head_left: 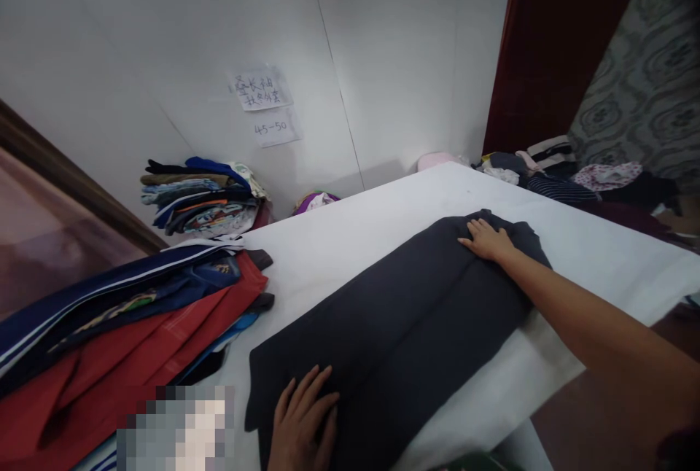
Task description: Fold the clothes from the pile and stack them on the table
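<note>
A dark grey garment [394,303] lies folded lengthwise across the white table, a long crease down its middle. Its kind I cannot tell for sure. On the near left end rests my left hand [303,420], fingers spread on the cloth. My right hand [488,240] lies flat near the far right end, where the fabric is bunched at the collar or hem. Neither hand grips the cloth. Part of the garment's near edge hangs by the table's front edge.
Clothes, including a red garment [180,332], are piled at the left on the table [328,248]. Beyond it stands a folded stack [202,197] against the wall. More clothes [607,176] lie at the far right. Two handwritten paper signs [267,103] hang on the wall.
</note>
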`<state>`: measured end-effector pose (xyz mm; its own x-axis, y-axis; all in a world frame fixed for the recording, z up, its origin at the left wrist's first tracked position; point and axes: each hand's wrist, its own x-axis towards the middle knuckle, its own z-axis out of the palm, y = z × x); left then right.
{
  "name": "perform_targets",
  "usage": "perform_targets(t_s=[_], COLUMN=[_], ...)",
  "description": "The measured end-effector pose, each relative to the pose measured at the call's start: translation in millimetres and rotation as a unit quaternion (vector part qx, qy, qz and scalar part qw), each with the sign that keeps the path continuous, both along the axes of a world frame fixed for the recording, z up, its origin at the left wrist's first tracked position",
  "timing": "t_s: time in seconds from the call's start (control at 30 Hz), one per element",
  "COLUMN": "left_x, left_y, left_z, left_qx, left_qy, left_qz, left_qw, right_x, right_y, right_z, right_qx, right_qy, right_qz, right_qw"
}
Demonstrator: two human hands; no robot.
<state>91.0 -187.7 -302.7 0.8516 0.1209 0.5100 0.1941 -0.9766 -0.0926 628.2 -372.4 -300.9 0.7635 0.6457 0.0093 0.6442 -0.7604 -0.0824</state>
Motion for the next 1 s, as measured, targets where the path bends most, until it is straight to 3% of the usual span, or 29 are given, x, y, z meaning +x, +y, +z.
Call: perform_targets(t_s=[0.17, 0.33, 0.47, 0.6, 0.8, 1.0], left_x=[0, 0, 2, 2, 3, 3], left_y=[0, -2, -7, -11, -13, -4], left_z=[1.2, 6.2, 12.8, 17.8, 16.2, 18.4], left_qx=[0.019, -0.015, -0.027, -0.034, -0.066, -0.145], left_qy=[-0.006, -0.007, -0.026, -0.03, -0.042, -0.074], left_qz=[0.008, 0.008, 0.004, 0.003, 0.014, 0.077], left_qw=[1.0, 1.0, 0.999, 0.999, 0.997, 0.984], right_x=[-4, 6, 12, 10, -5, -6], right_y=[0, 18, 50, 67, 41, 35], right_z=[1, 33, 50, 39, 8, -2], right_qx=[0.003, 0.005, 0.06, 0.047, 0.048, 0.095], right_qy=[-0.015, -0.03, -0.06, -0.041, -0.069, -0.092], right_qz=[0.0, 0.0, 0.029, 0.045, 0.061, 0.078], right_qw=[1.0, 1.0, 0.996, 0.997, 0.995, 0.988])
